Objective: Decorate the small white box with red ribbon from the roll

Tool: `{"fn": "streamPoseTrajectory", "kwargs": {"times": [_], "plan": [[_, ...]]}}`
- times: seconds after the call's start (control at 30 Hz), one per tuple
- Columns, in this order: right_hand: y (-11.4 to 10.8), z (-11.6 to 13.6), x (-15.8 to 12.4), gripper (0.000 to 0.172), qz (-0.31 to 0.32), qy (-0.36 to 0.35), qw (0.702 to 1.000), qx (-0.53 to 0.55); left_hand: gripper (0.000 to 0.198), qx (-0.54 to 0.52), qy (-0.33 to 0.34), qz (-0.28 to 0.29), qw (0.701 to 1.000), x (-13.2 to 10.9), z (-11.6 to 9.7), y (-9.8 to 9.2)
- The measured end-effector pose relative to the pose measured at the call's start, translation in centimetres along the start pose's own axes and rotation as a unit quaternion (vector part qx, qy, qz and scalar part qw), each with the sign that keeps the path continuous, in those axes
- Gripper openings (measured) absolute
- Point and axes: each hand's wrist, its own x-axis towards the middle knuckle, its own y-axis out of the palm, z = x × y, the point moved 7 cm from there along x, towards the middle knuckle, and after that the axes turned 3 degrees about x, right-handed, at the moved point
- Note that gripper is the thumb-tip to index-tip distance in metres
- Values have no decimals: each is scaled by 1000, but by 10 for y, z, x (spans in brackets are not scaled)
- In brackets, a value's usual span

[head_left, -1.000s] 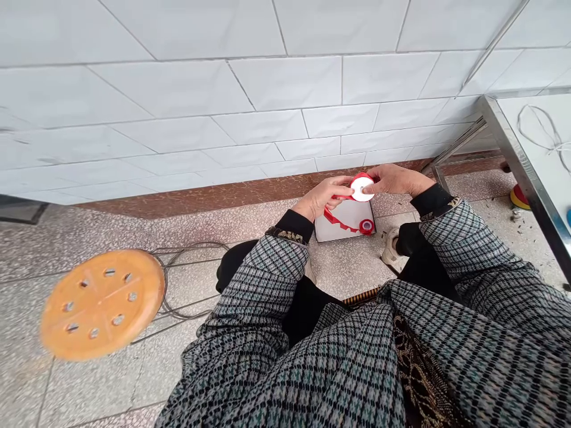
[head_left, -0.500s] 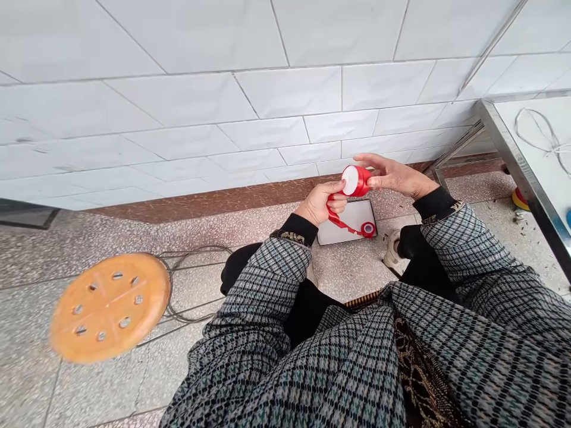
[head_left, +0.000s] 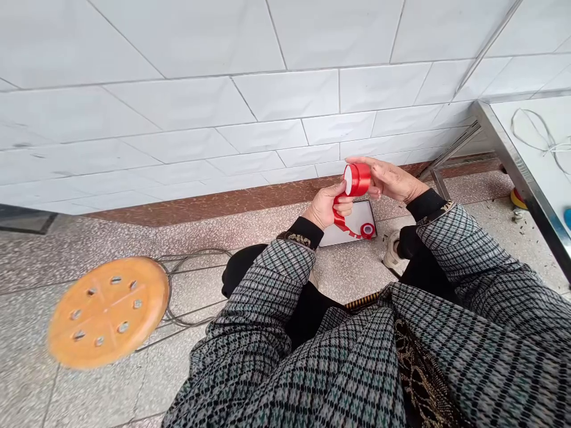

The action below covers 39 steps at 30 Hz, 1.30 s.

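Observation:
A short white-ended roll wound with shiny red ribbon [head_left: 358,179] is held up between my two hands. The thumb of my left hand [head_left: 325,205] rests at the white end of the roll, and its curled fingers grip the red ribbon strip below. My right hand [head_left: 392,178] is at the other end, some fingers stretched behind the roll and others curled by it; its exact contact is partly hidden. From my left hand the loose ribbon hangs down to a small red ribbon spool [head_left: 367,230], lying in a shallow white box [head_left: 332,238] on the floor.
An orange round stool [head_left: 107,312] with metal legs lies tipped at the left. A white-topped, metal-framed table [head_left: 513,154] stands at the right, with a thin cable [head_left: 551,145] on it. The tiled wall [head_left: 294,89] is close ahead.
The roll has turned to show more of its red side. My right hand has shifted slightly left, with its fingers reaching further behind the roll. My left hand has moved slightly right.

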Motion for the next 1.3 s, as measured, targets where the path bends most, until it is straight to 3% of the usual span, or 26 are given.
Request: {"fn": "streamPoseTrajectory", "kwargs": {"times": [0.17, 0.47, 0.6, 0.7, 0.8, 0.9, 1.03, 1.17, 1.3], "plan": [[-8, 2, -2, 59, -44, 9, 999, -19, 41, 20, -10, -19, 1000, 0, 1, -3], [-6, -5, -1, 53, -80, 74, 994, -25, 41, 48, 5, -27, 998, 1, 4, -3], [-4, -4, 0, 58, -90, 82, 992, -23, 44, 62, -5, -21, 998, 2, 6, -2], [-12, -4, 2, 62, -148, 69, 987, -2, 43, 89, 4, 10, 996, 3, 8, 2], [-24, -6, 3, 53, -218, 73, 973, 32, 53, 135, 54, 60, 988, 3, 8, 12], [-31, -10, 2, 46, -255, 105, 959, 70, 62, 178, 134, 51, 974, 3, 7, 16], [-35, -18, 0, 42, -294, 141, 939, 113, 53, 231, 214, -13, 949, 6, 3, 8], [-36, -27, -1, 42, -310, 182, 926, 119, 46, 311, 321, -45, 894, 2, -11, 3], [-28, -28, -2, 42, -278, 222, 928, 109, 40, 402, 326, -62, 853, -3, -16, 6]]}}
